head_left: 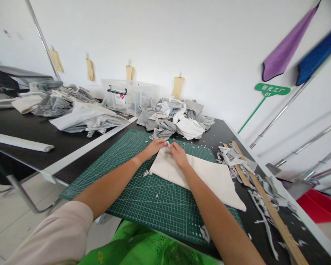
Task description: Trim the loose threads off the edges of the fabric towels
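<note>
A cream-white piece of cloth (209,173) lies flat and slanted across a green cutting mat (121,184). At its far left corner, my left hand (156,146) is closed in a pinch on the cloth. My right hand (178,154) meets it there, fingers closed on the same corner, with its forearm crossing over the cloth. A small white tuft shows between the fingertips; the exact grip is partly hidden. Small white scraps (147,173) lie on the mat beside the cloth's left edge.
A heap of grey and white cloths (179,116) stands behind the mat, near a clear plastic bin (118,97). More cloths (85,116) are piled at left. To the right lie wooden strips (267,206) and fabric trimmings (234,156). Yellow gloves (178,86) hang on the wall.
</note>
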Available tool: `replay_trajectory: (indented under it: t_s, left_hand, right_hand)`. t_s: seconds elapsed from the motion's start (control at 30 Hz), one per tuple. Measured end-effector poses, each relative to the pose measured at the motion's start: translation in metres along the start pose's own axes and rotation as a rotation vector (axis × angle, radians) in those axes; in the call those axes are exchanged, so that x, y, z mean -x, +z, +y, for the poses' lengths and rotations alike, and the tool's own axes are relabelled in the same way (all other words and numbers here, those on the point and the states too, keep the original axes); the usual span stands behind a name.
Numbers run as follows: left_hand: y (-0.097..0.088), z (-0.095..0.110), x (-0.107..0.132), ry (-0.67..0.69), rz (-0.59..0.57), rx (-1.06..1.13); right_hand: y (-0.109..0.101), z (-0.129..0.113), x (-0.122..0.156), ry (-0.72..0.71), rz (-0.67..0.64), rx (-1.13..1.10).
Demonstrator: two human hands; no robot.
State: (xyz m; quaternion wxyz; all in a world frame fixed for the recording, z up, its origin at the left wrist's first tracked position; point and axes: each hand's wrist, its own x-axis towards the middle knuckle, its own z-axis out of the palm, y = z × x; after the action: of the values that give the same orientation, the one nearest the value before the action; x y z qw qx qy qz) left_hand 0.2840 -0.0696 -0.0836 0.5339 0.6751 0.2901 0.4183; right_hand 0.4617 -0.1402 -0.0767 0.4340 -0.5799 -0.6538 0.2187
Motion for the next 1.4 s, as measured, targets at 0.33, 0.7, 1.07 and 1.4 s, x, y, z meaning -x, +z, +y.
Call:
replay_trajectory:
  t_s: [0.33, 0.7, 1.07, 1.4]
  left_hand:
    - [-0.0006, -0.0017, 0.0006, -0.014, -0.023, 0.087]
    - [0.0, -0.0002, 0.0014, -0.009, -0.021, 0.086]
    - [-0.0011, -0.0026, 0.0006, -0.026, -0.036, 0.104]
    - [-0.0031, -0.0065, -0.0007, -0.048, -0.041, 0.101]
  right_hand:
    - [0.0002, 0.0026, -0.0004, -0.019, -0.014, 0.03]
    - [-0.0022, 0.0006, 0.0012, -0.029, -0.041, 0.043]
    - [-0.0017, 0.0028, 0.002, -0.063, -0.044, 0.052]
    - [-0.0004, 0.0008, 0.0016, -0.052, -0.048, 0.081]
